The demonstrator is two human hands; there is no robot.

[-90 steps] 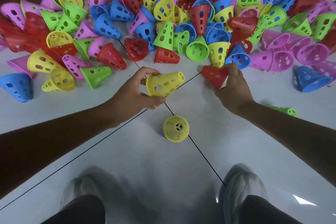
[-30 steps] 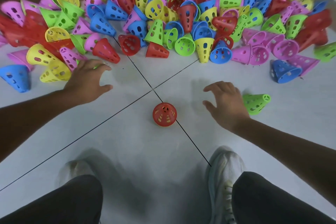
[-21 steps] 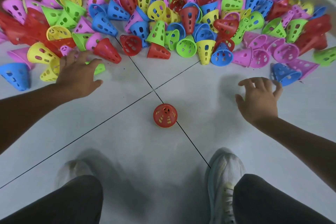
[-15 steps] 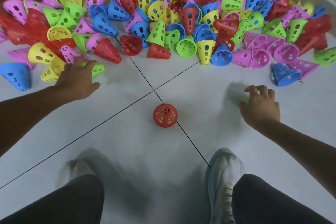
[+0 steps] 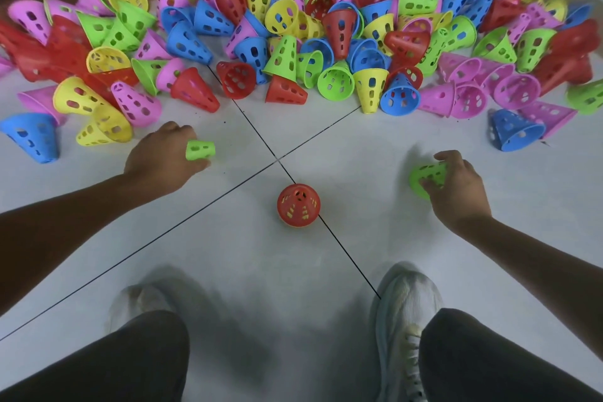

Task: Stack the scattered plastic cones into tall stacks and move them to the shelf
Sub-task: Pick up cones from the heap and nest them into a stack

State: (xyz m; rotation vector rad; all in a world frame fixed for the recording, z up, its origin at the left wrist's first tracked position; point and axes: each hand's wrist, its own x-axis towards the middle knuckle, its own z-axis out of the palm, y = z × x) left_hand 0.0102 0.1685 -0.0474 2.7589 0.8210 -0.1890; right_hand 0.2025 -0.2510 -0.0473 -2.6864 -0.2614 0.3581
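A big heap of perforated plastic cones in red, yellow, green, blue and pink covers the far floor. Between my hands a short stack stands upright on the tiles, red on top with yellow showing through its holes. My left hand is closed round a green cone, whose narrow end sticks out to the right. My right hand grips another green cone lying low over the floor, its wide mouth facing left.
White floor tiles with dark grout lines cross under the stack. My two shoes and dark trouser legs fill the bottom edge. A lone blue cone lies at the right, another blue cone at the far left.
Both hands reached outward and closed on green cones. The left hand has drawn its cone away from the heap; the right has turned its cone up off the floor. The red-topped stack stayed put.
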